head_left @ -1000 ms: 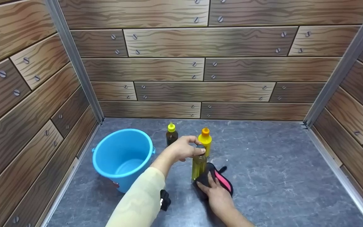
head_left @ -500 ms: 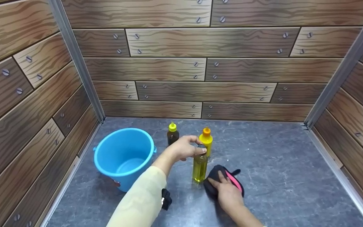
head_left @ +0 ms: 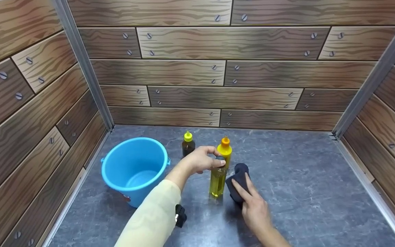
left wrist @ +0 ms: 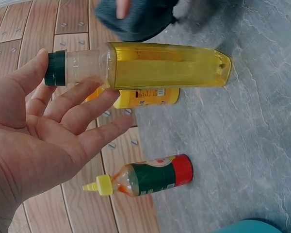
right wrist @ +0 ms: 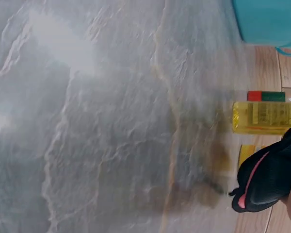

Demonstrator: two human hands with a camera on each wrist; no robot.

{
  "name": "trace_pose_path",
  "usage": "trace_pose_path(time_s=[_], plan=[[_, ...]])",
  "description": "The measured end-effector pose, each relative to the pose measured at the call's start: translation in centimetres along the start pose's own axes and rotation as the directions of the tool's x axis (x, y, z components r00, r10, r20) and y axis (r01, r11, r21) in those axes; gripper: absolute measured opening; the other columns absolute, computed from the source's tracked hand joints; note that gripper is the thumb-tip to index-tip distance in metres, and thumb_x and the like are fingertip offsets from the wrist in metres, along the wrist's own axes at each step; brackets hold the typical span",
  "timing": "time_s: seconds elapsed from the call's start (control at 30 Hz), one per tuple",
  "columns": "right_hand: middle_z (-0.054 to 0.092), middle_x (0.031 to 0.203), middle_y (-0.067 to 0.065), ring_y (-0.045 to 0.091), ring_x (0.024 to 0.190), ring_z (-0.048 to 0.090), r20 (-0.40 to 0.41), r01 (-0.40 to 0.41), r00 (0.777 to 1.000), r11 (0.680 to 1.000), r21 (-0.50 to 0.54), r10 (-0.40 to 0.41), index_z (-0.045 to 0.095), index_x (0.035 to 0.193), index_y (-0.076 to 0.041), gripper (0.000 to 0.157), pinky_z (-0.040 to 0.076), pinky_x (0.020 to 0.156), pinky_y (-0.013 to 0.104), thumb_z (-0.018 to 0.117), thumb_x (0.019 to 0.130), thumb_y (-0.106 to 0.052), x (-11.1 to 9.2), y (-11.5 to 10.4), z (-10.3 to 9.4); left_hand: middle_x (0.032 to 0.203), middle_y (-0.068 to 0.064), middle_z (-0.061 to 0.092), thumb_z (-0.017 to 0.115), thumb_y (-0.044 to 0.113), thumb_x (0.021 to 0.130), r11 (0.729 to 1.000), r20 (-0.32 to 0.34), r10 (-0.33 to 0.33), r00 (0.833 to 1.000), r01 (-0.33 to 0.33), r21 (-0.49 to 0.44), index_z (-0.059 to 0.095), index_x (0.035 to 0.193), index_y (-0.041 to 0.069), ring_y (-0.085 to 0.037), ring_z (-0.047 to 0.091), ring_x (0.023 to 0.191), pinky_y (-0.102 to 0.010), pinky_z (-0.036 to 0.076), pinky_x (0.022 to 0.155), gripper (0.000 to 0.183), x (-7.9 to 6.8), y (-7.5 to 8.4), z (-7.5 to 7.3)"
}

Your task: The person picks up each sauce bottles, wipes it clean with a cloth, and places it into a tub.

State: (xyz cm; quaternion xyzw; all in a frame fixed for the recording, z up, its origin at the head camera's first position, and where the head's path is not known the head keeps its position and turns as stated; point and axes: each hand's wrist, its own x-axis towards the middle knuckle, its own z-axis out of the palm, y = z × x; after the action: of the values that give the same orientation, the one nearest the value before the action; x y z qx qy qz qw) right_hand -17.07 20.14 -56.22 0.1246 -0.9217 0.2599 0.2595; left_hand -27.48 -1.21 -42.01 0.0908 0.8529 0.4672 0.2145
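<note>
My left hand (head_left: 200,162) pinches the dark green cap of a tall clear bottle of yellow oil (head_left: 217,182), which stands upright on the grey surface. In the left wrist view the thumb lies on the cap (left wrist: 55,68), with the other fingers beside the neck. Just right of the bottle, my right hand (head_left: 256,208) grips a small black padded mitt (head_left: 236,177). Pink lining shows along the edge of the mitt (right wrist: 269,182) in the right wrist view, where it looks raised off the surface. Part of the right hand is out of that view.
A yellow bottle (head_left: 225,151) with an orange cap stands behind the oil. Left of it is a sauce bottle (head_left: 188,148) with a yellow nozzle. A blue bucket (head_left: 115,185) stands at left. Something black (head_left: 180,216) shows beside the left sleeve. Wood-patterned walls (head_left: 266,44) enclose the surface.
My right hand has drawn the mitt away from the bottle to the right, then turned and lifted it. The left hand stays on the cap and the oil bottle has not moved.
</note>
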Motion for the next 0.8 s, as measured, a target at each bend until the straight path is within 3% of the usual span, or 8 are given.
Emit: trace_pose_path(time_s=[0.33, 0.63, 0.8], plan=[[0.049, 0.161, 0.016, 0.039, 0.123, 0.066, -0.138, 0.162, 0.979, 0.985, 0.061, -0.153, 0.068, 0.145, -0.027, 0.082, 0.061, 0.071, 0.049, 0.071, 0.079, 0.022, 1.3, -1.8, 0.4, 0.119, -0.002, 0.071, 0.078, 0.035, 0.099, 1.000, -0.008, -0.015, 1.000, 0.015, 0.003, 0.071, 0.112, 0.022, -0.028, 0.070, 0.107, -0.062, 0.053, 0.097, 0.019, 0.0, 0.1, 0.0], [0.048, 0.161, 0.018, 0.042, 0.127, 0.064, -0.112, 0.188, 0.977, 0.981, 0.055, -0.181, 0.068, 0.144, -0.028, 0.078, 0.061, 0.073, 0.048, 0.070, 0.082, 0.020, 2.5, -2.7, 0.6, 0.105, -0.002, 0.073, 0.078, 0.034, 0.100, 1.000, 0.000, -0.012, 1.000, 0.012, 0.002, 0.071, 0.114, 0.022, -0.026, 0.071, 0.105, -0.060, 0.054, 0.096, 0.020, 0.2, 0.2, 0.0], [0.045, 0.162, 0.020, 0.041, 0.125, 0.065, -0.094, 0.196, 0.977, 0.978, 0.070, -0.189, 0.067, 0.146, -0.027, 0.078, 0.062, 0.075, 0.046, 0.070, 0.084, 0.019, 2.8, -3.2, 1.0, 0.107, -0.001, 0.072, 0.078, 0.034, 0.100, 1.000, -0.001, -0.011, 1.000, 0.011, -0.004, 0.072, 0.115, 0.022, -0.024, 0.071, 0.103, -0.060, 0.054, 0.095, 0.020, 0.0, 0.0, -0.1]])
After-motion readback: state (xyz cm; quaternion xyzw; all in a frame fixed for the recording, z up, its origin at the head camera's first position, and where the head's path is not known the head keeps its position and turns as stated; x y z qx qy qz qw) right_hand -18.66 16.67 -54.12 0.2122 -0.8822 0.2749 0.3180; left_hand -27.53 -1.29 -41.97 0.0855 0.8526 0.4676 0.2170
